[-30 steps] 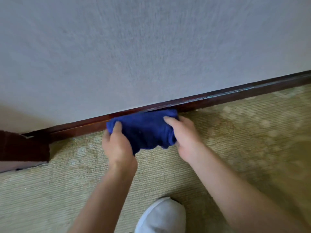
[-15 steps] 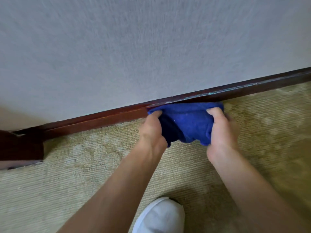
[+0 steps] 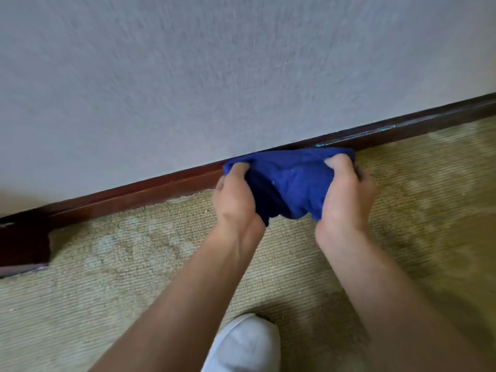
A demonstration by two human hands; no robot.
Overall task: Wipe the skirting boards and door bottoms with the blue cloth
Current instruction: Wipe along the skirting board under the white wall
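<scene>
A bunched blue cloth [image 3: 292,181] lies against the dark red-brown skirting board [image 3: 139,193], which runs along the foot of the pale wall from lower left to upper right. My left hand [image 3: 236,194] grips the cloth's left end, thumb on top. My right hand [image 3: 346,194] grips its right end, fingers curled behind the fabric. The cloth hides the stretch of board between my hands.
Beige-green carpet [image 3: 134,264] covers the floor. A dark wooden corner piece [image 3: 24,242] juts out at the far left. A white-socked foot [image 3: 244,345] stands on the carpet below my hands. The grey textured wall [image 3: 241,76] fills the upper half.
Both hands slid the cloth to the right along the skirting board between one second and half a second ago. Since then they have barely shifted.
</scene>
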